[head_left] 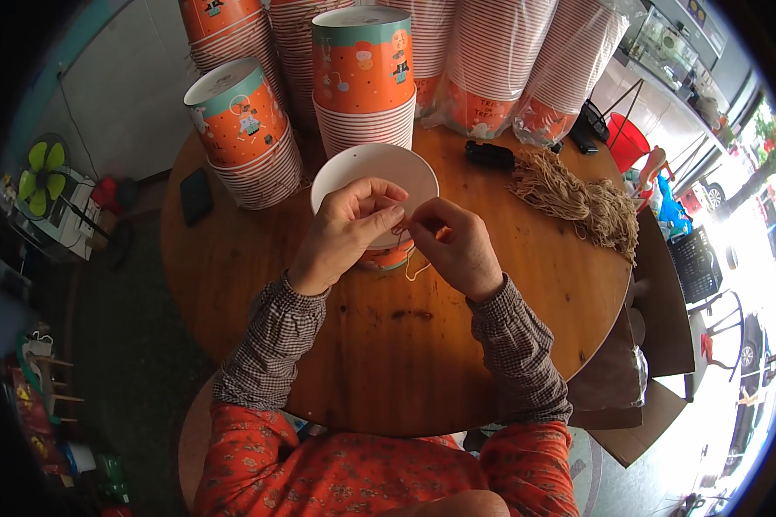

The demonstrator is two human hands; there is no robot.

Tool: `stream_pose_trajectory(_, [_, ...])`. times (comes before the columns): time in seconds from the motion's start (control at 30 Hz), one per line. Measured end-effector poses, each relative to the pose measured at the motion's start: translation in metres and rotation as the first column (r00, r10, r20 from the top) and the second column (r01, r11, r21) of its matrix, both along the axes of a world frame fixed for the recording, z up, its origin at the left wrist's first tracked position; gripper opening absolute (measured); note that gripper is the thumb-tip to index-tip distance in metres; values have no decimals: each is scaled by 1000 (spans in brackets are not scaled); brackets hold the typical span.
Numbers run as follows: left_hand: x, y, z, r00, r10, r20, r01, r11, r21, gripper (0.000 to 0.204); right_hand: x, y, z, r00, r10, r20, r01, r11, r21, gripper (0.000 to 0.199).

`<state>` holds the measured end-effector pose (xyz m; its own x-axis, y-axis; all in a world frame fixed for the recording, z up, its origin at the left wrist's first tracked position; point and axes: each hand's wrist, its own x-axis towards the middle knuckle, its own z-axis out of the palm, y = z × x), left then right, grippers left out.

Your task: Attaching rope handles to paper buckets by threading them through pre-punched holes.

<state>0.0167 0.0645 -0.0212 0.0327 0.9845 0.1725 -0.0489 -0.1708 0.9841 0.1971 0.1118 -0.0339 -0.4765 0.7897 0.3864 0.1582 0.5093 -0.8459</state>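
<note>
An orange paper bucket (372, 164) with a white inside stands on the table in front of me, its open mouth facing up and towards me. My left hand (347, 231) is at its near rim, thumb and fingertips pinched together. Close beside it, my right hand (459, 248) pinches too, its fingertips almost meeting the left ones. A thin beige cord (417, 272) runs between the two hands, and a loose loop of it dangles below them against the bucket. The fingers partly hide the rim where the cord is.
Upside-down stacks of orange and teal buckets (362, 69) rise behind, some in clear plastic bags (497, 60). A bundle of beige cords (578, 202) lies right, near a black object (489, 155). A dark phone-like slab (196, 196) lies left. Cardboard boxes (608, 388) stand beside the round table (362, 370).
</note>
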Motion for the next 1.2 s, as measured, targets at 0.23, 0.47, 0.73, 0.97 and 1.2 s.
stream_pose_trajectory(0.23, [0,-1,3,927,190,-323,-105,959,264,15,1,2,1,1000,-9,18,9,1000,-2,9])
stream_pose_trajectory(0.47, [-5,-2,5,848,78,-524,10,986,163,13,1,1,2,1000,-9,18,9,1000,-8,9])
stream_pose_trajectory(0.73, [0,-2,5,860,69,-506,9,988,151,13,2,2,1,1000,-11,19,11,1000,1,9])
stream_pose_trajectory(0.97, [-8,4,-7,932,38,-360,3,994,112,15,-1,-1,0,1000,-18,11,18,1000,10,9])
stream_pose_trajectory(1.2, [-7,-1,2,955,21,-297,-40,998,-57,18,-2,-5,5,999,-42,-22,47,951,307,15])
